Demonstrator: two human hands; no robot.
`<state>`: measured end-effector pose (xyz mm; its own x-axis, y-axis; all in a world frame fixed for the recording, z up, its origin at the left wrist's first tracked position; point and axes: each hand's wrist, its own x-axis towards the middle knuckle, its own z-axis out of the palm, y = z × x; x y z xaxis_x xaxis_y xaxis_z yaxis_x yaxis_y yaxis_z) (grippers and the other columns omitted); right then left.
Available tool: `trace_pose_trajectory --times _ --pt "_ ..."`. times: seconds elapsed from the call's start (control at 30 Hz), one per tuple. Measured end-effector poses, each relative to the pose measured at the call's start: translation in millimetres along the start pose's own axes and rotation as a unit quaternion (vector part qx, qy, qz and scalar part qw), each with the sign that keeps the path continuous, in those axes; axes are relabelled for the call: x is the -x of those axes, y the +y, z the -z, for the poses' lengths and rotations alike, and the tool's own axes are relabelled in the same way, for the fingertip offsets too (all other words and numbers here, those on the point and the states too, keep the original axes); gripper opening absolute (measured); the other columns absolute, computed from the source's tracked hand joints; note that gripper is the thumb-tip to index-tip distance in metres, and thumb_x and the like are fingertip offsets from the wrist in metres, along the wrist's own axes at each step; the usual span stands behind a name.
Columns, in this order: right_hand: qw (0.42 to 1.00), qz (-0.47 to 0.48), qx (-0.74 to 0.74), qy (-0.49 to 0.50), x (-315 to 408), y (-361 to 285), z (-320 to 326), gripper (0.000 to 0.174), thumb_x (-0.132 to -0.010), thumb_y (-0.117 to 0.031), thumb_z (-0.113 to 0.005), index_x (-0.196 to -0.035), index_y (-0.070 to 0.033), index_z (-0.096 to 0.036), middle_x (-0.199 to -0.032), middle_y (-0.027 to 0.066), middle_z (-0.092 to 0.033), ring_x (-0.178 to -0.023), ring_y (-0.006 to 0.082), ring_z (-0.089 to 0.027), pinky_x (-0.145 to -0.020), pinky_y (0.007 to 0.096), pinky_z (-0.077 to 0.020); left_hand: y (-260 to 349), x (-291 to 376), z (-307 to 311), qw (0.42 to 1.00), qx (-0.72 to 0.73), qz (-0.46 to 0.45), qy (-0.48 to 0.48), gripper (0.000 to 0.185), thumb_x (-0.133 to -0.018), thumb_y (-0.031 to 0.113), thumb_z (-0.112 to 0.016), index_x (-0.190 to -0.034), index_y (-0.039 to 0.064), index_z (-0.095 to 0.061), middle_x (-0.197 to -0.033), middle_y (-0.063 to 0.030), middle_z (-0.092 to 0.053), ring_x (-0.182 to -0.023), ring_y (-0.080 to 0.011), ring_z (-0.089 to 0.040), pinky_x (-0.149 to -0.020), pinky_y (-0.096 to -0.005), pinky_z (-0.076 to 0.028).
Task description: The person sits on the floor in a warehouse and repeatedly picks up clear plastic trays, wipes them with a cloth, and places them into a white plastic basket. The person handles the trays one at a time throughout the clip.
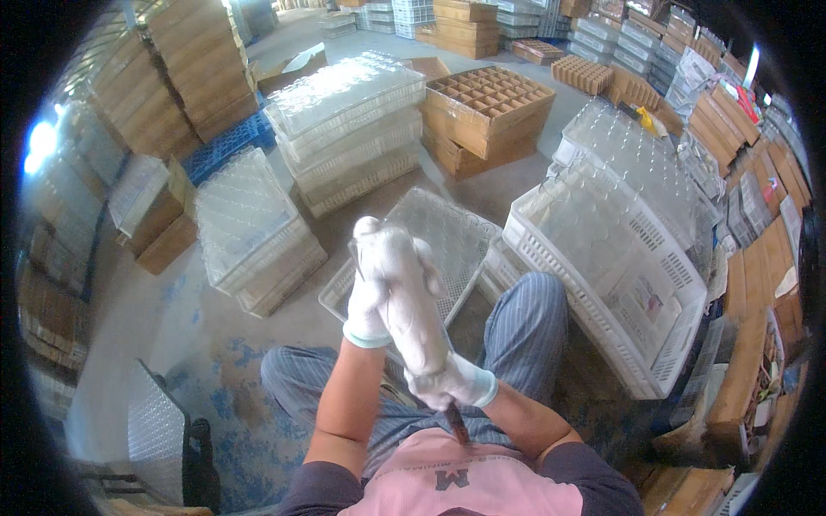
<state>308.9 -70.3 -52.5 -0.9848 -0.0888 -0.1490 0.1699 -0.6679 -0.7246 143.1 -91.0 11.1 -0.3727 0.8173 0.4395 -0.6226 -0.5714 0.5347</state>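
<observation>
Both of my hands wear white knit gloves. My left hand [369,303] is wrapped around the upper part of a long white cloth-like bundle [413,322] held out in front of my chest. My right hand [445,382] grips its lower end, where a dark stick-like handle [458,424] sticks out toward my shirt. Shiny outlines along the bundle may be clear glass, but I cannot tell. Beyond my hands, a low white plastic crate [474,284] with a mesh bottom sits between my knees and the stacks.
At my right leans a white crate [677,361] holding clear glassware and printed paper. Crates of glassware [258,271] stand stacked ahead and to the left. A divided cardboard box [490,138] sits beyond. A chair-like black frame [193,445] is behind left. Carton stacks [174,71] line the sides.
</observation>
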Motion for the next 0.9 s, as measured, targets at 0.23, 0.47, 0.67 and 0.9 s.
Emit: trace_pose_trajectory --times 0.23,0.47,0.67,0.9 --pt "0.711 0.116 0.550 0.422 28 -10 19 0.049 -0.078 -0.034 -0.087 -0.111 -0.002 -0.069 -0.094 0.0271 -0.069 -0.095 0.0429 -0.068 -0.076 0.0434 -0.0570 38 -35 21 0.917 -0.272 -0.158 0.244 0.086 -0.092 0.021 -0.067 -0.158 0.014 -0.013 -0.115 -0.0191 -0.059 -0.094 -0.0322 -0.065 -0.081 -0.0480 -0.058" --pt "0.869 0.251 0.179 0.387 54 -28 14 0.034 -0.085 -0.007 -0.079 -0.117 -0.001 -0.067 -0.108 0.0183 -0.072 -0.094 0.0243 -0.073 -0.074 0.0327 -0.0580 35 -50 6 0.953 0.004 -0.157 0.258 0.039 -0.096 0.018 -0.070 -0.128 0.016 -0.048 -0.123 -0.0098 -0.057 -0.119 -0.0337 -0.059 -0.099 -0.0518 -0.052" --pt "0.727 0.536 0.152 0.401 66 -68 31 0.028 -0.095 -0.017 -0.066 -0.117 -0.001 -0.059 -0.136 0.0301 -0.059 -0.107 0.0364 -0.070 -0.080 0.0355 -0.0624 -23 -25 -17 0.965 -0.250 0.025 0.074 0.047 -0.085 0.032 -0.081 -0.118 0.009 -0.058 -0.129 -0.0142 -0.062 -0.121 -0.0357 -0.059 -0.108 -0.0518 -0.044" --pt "0.755 0.278 0.382 0.456 121 -68 47 0.039 -0.094 -0.032 -0.067 -0.122 -0.005 -0.061 -0.114 0.0132 -0.068 -0.103 0.0215 -0.066 -0.089 0.0415 -0.0513 -67 -22 -58 0.627 -0.741 -0.079 -0.226 0.067 -0.068 0.027 -0.083 -0.129 0.009 -0.063 -0.113 -0.0113 -0.065 -0.095 -0.0298 -0.067 -0.091 -0.0436 -0.054"
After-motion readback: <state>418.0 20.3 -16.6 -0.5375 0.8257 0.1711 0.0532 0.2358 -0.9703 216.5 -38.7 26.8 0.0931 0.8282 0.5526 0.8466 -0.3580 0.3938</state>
